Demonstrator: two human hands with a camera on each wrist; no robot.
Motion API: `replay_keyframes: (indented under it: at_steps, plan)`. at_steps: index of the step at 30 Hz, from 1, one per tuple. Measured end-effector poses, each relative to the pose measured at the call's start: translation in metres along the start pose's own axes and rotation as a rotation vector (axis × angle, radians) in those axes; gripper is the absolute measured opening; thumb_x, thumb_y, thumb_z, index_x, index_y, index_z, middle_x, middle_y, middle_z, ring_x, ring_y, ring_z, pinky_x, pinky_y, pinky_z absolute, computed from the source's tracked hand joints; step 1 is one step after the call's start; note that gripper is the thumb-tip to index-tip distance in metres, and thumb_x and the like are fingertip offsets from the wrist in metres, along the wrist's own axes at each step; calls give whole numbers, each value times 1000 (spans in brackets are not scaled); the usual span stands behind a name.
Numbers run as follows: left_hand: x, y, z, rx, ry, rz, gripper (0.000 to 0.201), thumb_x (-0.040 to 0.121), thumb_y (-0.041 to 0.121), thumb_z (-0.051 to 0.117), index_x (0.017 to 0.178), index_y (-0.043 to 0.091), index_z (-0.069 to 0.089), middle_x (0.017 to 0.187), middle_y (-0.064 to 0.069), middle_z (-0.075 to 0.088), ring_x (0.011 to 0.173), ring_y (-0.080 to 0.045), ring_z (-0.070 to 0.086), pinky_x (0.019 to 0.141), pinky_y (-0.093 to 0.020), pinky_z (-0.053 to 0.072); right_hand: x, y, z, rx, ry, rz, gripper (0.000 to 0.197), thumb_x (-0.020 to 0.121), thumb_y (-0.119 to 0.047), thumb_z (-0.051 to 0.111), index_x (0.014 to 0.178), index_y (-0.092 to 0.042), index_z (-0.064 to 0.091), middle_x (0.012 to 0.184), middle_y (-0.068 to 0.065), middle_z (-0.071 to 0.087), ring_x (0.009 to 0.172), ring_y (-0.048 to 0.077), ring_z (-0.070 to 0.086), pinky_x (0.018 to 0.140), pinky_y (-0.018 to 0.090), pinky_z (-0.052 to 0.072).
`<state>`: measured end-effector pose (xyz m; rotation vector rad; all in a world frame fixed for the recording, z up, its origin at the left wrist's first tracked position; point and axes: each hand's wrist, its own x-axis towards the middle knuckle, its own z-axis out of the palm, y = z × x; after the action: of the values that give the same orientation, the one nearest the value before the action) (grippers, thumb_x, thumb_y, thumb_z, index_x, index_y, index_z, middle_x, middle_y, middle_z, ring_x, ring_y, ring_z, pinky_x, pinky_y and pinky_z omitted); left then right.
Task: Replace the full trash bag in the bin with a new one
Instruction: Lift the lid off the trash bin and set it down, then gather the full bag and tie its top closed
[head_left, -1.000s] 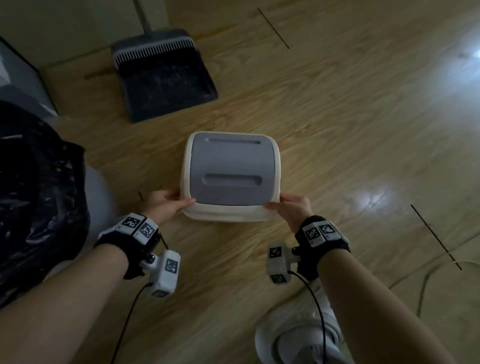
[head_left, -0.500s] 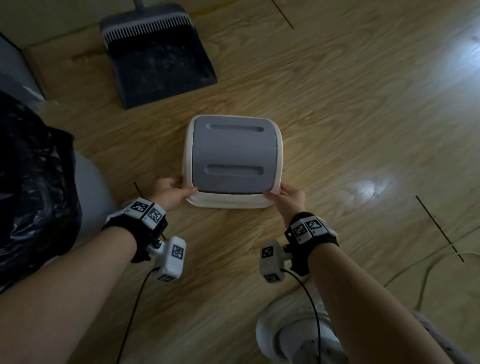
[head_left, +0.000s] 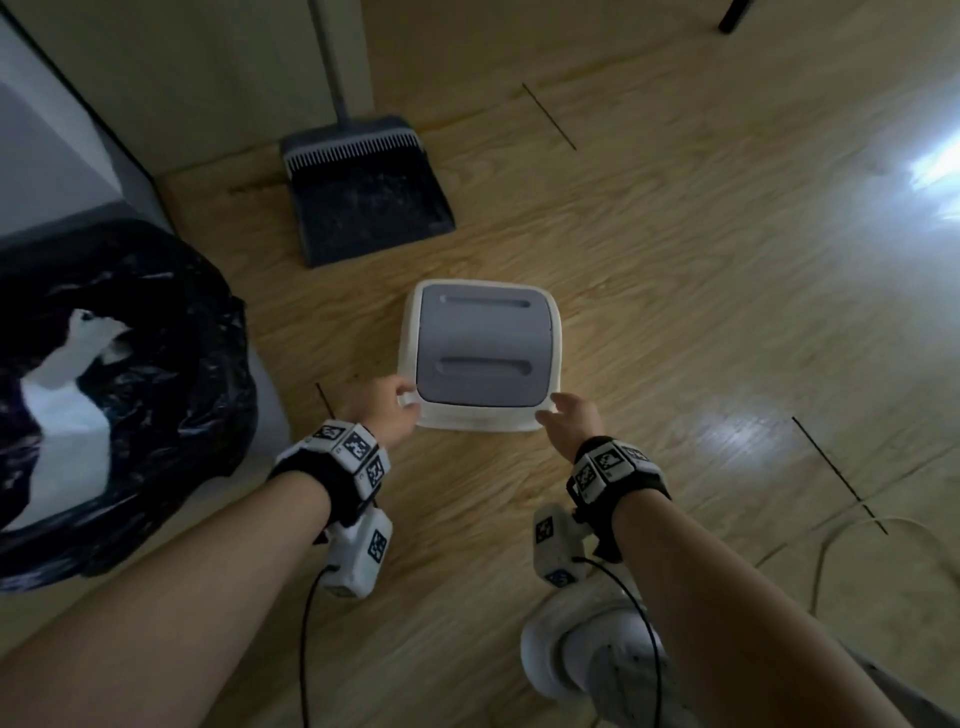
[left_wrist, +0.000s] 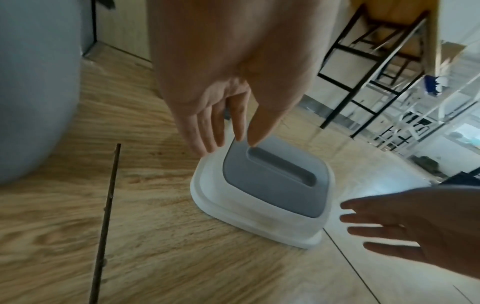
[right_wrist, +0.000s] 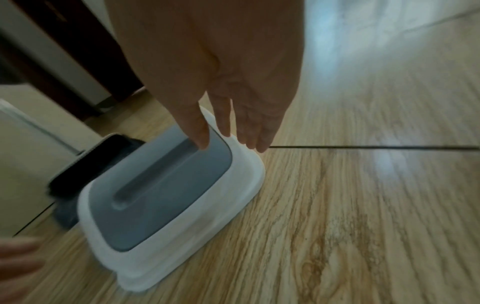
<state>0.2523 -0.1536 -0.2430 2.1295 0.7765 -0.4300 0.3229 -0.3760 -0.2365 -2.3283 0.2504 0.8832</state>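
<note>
The bin's lid (head_left: 480, 353), white with a grey swing flap, lies flat on the wooden floor. My left hand (head_left: 395, 410) is at its near left corner with the fingers (left_wrist: 207, 133) straight and the tips just at the rim. My right hand (head_left: 558, 415) hovers by the near right corner, its fingers (right_wrist: 249, 131) straight and spread, holding nothing. The lid (left_wrist: 270, 185) also shows in both wrist views (right_wrist: 166, 185). The bin (head_left: 265, 395) stands at the left, lined with a black trash bag (head_left: 156, 322) whose mouth is open over pale contents.
A dark dustpan (head_left: 363, 208) with a long handle stands against the wall behind the lid. My white shoe (head_left: 587, 660) is near the bottom edge. A pale cable (head_left: 831, 540) lies on the floor at the right. Black-framed furniture (left_wrist: 363, 67) stands further off.
Both hands gripped the lid's near corners before; now their fingers have straightened and let go. The head view has pulled back, so the bin and its bag show more.
</note>
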Motion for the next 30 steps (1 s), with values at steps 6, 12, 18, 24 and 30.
replay_keyframes:
  at_steps: [6,12,18,24,30]
  plan:
    - [-73,25,-33,335,-5,240,31,94,17,45,122,8,56,129,-14,55,115,-31,54,92,-35,44,-75,-43,-8,-278,11,-187,45,95,-26,44,140,-15,43,137,14,53,121,33,52,98,40,46]
    - [-141,28,-87,459,103,314,29,96,20,37,116,12,56,126,-6,52,111,-27,54,90,-37,45,-148,-81,-4,-478,67,-405,39,97,-26,40,132,-13,49,129,14,57,116,32,54,93,40,47]
    - [-202,5,-137,572,202,311,26,97,20,36,113,13,55,122,-8,52,114,-27,48,90,-45,47,-205,-119,26,-595,49,-588,39,98,-27,40,133,-12,48,129,13,56,114,31,56,90,41,50]
    - [-237,-50,-166,588,252,264,27,96,15,37,117,11,54,122,-8,52,114,-27,48,89,-40,48,-245,-147,74,-724,11,-716,29,98,-28,40,107,-5,54,112,17,61,101,34,59,76,38,48]
    - [-259,-106,-185,524,344,187,28,95,18,37,116,12,55,119,-8,54,112,-26,49,88,-43,49,-268,-166,118,-697,-41,-895,37,96,-22,40,131,-15,49,128,13,56,107,33,59,82,39,52]
